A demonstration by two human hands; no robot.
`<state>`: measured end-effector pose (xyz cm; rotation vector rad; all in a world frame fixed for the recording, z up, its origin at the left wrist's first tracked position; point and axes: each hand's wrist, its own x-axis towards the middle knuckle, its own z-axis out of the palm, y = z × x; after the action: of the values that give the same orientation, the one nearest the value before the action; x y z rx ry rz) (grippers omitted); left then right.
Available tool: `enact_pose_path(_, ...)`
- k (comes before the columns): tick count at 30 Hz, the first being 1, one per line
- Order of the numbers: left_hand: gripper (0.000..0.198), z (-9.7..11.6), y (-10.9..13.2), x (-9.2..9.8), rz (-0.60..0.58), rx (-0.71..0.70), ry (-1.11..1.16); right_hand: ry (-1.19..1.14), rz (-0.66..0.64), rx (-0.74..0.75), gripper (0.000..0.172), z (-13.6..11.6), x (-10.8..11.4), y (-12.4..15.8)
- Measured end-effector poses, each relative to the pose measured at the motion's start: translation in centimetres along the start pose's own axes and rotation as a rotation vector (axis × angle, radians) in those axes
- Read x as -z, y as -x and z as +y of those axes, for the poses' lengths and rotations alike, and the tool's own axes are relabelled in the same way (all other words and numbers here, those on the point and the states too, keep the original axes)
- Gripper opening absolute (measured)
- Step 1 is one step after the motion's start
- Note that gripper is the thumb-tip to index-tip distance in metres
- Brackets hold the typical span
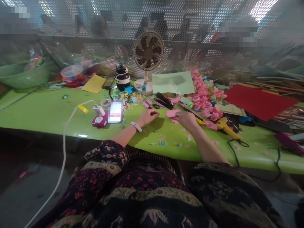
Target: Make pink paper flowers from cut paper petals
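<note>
Here the right hand [186, 120] touches pink paper [171, 113] on the green table [47, 109], pinching or not I can't tell, the left hand [148, 117] curls nearby, grip unclear, and the label [118, 80] on the black bottle [123, 85] reads, seemingly, "KY".

A perforated metal screen [185, 8] stands behind the bright green surface [47, 117], with blurred dark shapes showing through it. Bright light [262, 9] shines at the upper right; below the surface, the grey floor [21, 199] lies in shadow.
</note>
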<state>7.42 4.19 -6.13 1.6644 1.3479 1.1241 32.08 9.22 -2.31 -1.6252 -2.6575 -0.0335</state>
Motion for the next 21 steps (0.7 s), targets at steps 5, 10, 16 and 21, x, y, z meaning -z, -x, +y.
enact_pose_path(5, 0.005, -0.1, 0.1, 0.0, -0.013, 0.125, 0.180, -0.286, 0.030, 0.043, 0.051, 2.1, -0.4, 0.0)
enact_pose_path(10, 0.015, 0.3, 0.3, 0.1, -0.042, 0.299, 0.364, -0.352, 0.203, 0.032, 0.035, 2.0, 0.8, 0.3)
enact_pose_path(16, 0.055, 1.7, 0.6, 1.1, -0.228, 0.496, 0.675, -0.482, 0.441, 0.295, 0.031, -3.0, 1.6, 0.4)
enact_pose_path(21, 0.022, 1.8, 1.1, 2.1, -0.037, 0.427, 0.794, -0.536, 0.374, 0.438, 0.025, -6.9, -0.1, -0.3)
